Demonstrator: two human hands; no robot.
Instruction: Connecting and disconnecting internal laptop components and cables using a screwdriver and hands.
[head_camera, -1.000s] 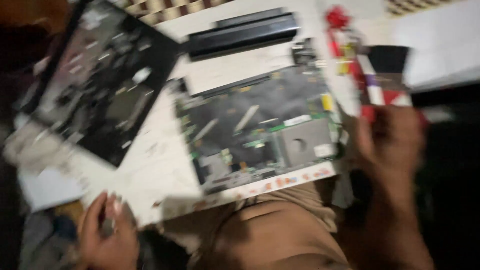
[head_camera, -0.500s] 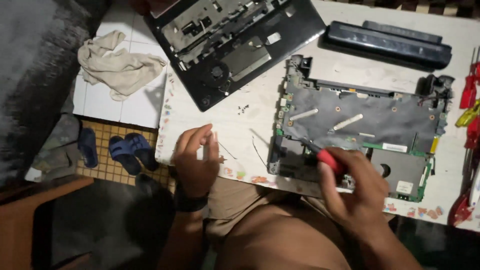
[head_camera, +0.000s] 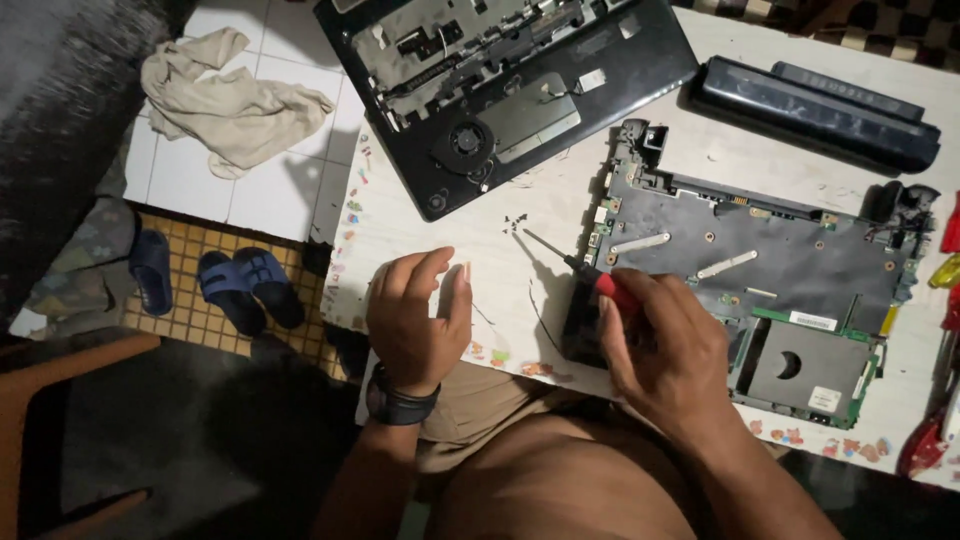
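A red-handled screwdriver (head_camera: 600, 281) was gripped in the right hand (head_camera: 668, 352) at the centre of the frame, its thin shaft slanting up and to the left, with the tip lying close to a few small dark screws (head_camera: 516, 219) scattered on the white table (head_camera: 420, 215). The left hand (head_camera: 415, 320), with a dark watch (head_camera: 400, 405) worn on its wrist, was held loosely curled and empty over the table's lower left edge, its fingers bent and touching no tool. A bare circuit board (head_camera: 770, 270) was seen at the right of the frame, just beside the right hand; a small white rectangular label (head_camera: 824, 399) was fixed on the metal plate at its lower right, and a narrow white strip label (head_camera: 810, 321) lay above that. A black laptop shell (head_camera: 500, 90) with a round fan was laid at the upper centre, and a long black battery (head_camera: 820, 110) at the upper right. A crumpled beige cloth (head_camera: 225, 100) was left on the white floor tiles at the upper left, and dark blue sandals (head_camera: 235, 290) stood at the left on patterned tiles.
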